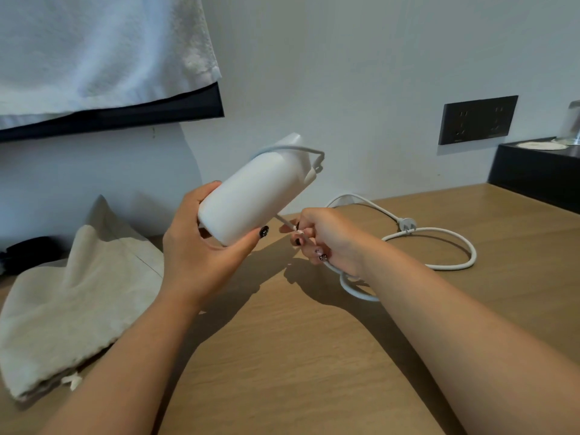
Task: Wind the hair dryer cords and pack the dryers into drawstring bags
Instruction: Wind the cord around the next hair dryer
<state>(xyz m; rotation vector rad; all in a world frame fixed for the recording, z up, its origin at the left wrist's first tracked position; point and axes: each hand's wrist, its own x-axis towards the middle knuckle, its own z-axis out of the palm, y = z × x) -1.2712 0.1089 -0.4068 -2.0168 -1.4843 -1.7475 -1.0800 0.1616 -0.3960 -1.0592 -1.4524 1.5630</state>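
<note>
My left hand (pixel 201 246) grips the white hair dryer (pixel 251 196) by its barrel and holds it tilted above the wooden table (pixel 314 356). One turn of the white cord (pixel 439 233) lies over the dryer's far end. My right hand (pixel 326 240) is closed around the cord just right of the dryer. The rest of the cord trails in loose loops on the table, with its plug (pixel 407 225) lying flat to the right. A beige drawstring bag (pixel 72 302) lies crumpled on the table at the left.
A white towel (pixel 94 48) hangs over a dark shelf at upper left. A black double wall socket (pixel 477 119) is on the wall at right. A black tray (pixel 539 174) with a glass stands at the far right. A dark object (pixel 25 252) lies behind the bag.
</note>
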